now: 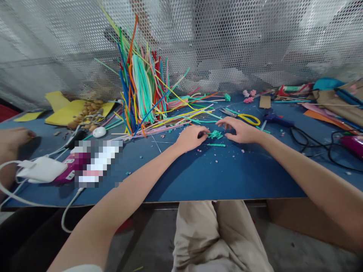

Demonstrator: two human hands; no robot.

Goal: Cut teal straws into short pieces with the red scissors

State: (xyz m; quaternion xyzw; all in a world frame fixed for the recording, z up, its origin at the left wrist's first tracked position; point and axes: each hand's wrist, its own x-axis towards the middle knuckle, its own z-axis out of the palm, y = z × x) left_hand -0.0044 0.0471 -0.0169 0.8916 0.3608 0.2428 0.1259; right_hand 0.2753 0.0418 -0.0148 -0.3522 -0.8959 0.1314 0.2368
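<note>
A small heap of short green pieces (215,134) lies on the blue table between my two hands. My left hand (193,137) is at the heap's left edge, its fingers curled together; whether it pinches a piece is too small to tell. On the heap's right, my right hand (237,129) is spread, thumb and fingers apart, with nothing in it. One longer green strip (216,145) lies just in front of the heap. Yellow-handled scissors (246,118) rest behind my right hand.
Bundled colourful pipe cleaners (143,90) stand at the back left. A phone (102,162), a white charger (42,170) and cables lie left. A blue glue gun (276,119) with black cord sits right. Another person's hand (22,136) rests at the far left.
</note>
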